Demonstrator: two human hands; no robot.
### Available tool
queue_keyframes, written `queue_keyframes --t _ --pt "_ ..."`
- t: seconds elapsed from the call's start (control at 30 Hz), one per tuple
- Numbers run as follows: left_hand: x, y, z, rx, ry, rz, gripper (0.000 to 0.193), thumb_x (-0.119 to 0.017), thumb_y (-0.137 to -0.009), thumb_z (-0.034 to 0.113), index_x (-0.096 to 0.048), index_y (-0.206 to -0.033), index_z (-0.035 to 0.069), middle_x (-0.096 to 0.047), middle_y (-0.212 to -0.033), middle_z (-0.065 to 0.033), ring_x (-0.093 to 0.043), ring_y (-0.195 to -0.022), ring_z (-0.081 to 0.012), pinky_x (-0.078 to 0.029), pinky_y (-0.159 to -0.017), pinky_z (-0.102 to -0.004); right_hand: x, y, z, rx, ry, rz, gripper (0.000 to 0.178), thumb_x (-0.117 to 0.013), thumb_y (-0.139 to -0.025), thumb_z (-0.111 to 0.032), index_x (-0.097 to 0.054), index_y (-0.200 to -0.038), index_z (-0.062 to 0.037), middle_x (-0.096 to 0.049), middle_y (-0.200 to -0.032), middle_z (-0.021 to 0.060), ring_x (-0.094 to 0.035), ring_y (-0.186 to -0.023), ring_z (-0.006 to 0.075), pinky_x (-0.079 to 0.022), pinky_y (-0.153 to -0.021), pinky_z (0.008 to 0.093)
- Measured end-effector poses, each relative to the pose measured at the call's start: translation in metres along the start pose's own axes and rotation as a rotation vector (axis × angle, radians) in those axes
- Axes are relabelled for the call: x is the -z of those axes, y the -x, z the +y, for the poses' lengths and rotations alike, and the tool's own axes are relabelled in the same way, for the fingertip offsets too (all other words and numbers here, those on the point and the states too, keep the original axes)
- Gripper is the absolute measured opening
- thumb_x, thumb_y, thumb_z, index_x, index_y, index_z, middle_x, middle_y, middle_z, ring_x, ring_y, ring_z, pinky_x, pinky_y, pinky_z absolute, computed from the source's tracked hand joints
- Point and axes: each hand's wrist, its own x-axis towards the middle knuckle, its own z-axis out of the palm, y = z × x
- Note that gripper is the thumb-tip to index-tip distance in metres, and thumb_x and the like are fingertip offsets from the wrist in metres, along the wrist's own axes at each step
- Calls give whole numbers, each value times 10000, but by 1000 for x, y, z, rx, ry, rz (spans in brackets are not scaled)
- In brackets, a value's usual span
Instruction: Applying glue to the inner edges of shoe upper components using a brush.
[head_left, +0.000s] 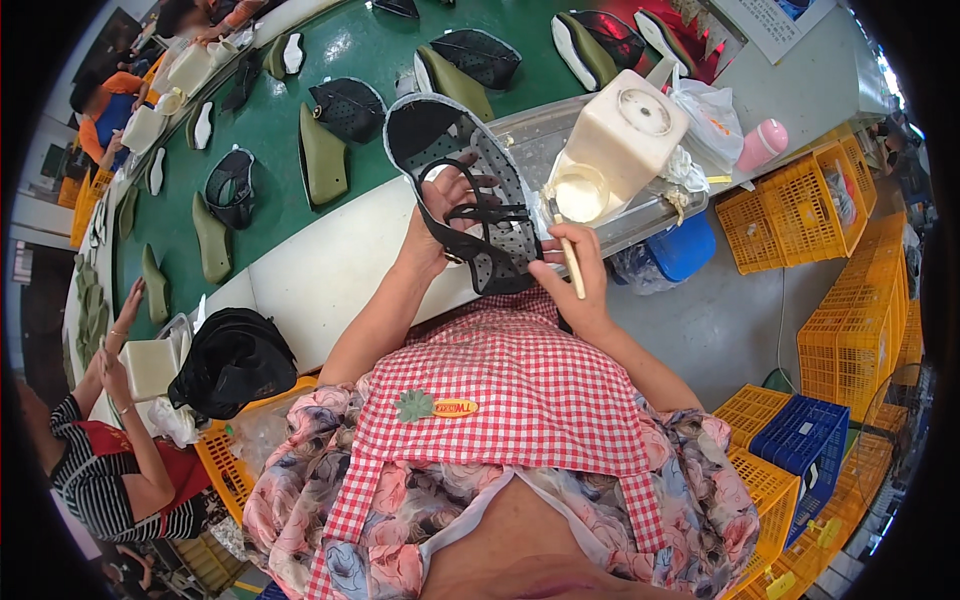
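A black dotted mesh shoe upper (pixel 512 165) with a pale edge and crossing straps hangs before me, its inside facing up. My left hand (pixel 430 236) grips it, with fingers spread behind and through the straps. In my right hand (pixel 588 278) is a wooden-handled brush (pixel 572 258), its tip beside the rim of a round cup of white paste (pixel 580 196). The fingers of that hand also come close to the upper's lower end; whether they touch it I cannot tell. The cup joins a cream plastic jug (pixel 630 115) lying in a clear tray (pixel 545 125).
Olive shoe lasts (pixel 323 165) and black uppers (pixel 347 108) sit on the green conveyor (pixel 270 125). A black cloth bundle (pixel 235 362) lies at left, near a co-worker's hands (pixel 118 375). To my right are a pink bottle (pixel 763 144), yellow crates (pixel 790 215) and a blue bin (pixel 682 247).
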Motion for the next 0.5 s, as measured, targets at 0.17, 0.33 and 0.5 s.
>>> queue_keyframes --t 0.17,0.33,0.5 --pt "-10 10 6 7 14 -45 871 -568 -911 672 -349 -1502 71 -583 -1302 -147 -601 -1144 -227 -482 -988 -375 -5 0 8 -113 11 33 524 -716 -767 111 -540 -1229 -64 -484 -1114 68 -587 -882 141 -524 -726 247" --pt "-7 25 18 229 -73 -52 560 -500 -1025 388 -378 -1495 110 -559 -1326 -162 -602 -1154 -242 -608 -752 -376 1 -11 10 1 118 103 514 -697 -773 108 -540 -1231 -63 -489 -1116 72 -594 -891 148 -526 -751 266" --pt "-4 27 16 215 129 -235 1118 -622 -734 740 -273 -1545 55 -454 -1461 -194 -495 -1319 -347 -514 -963 -555 -4 -16 9 -11 90 105 495 -680 -771 106 -546 -1217 -61 -480 -1118 85 -597 -866 167 -522 -758 286"
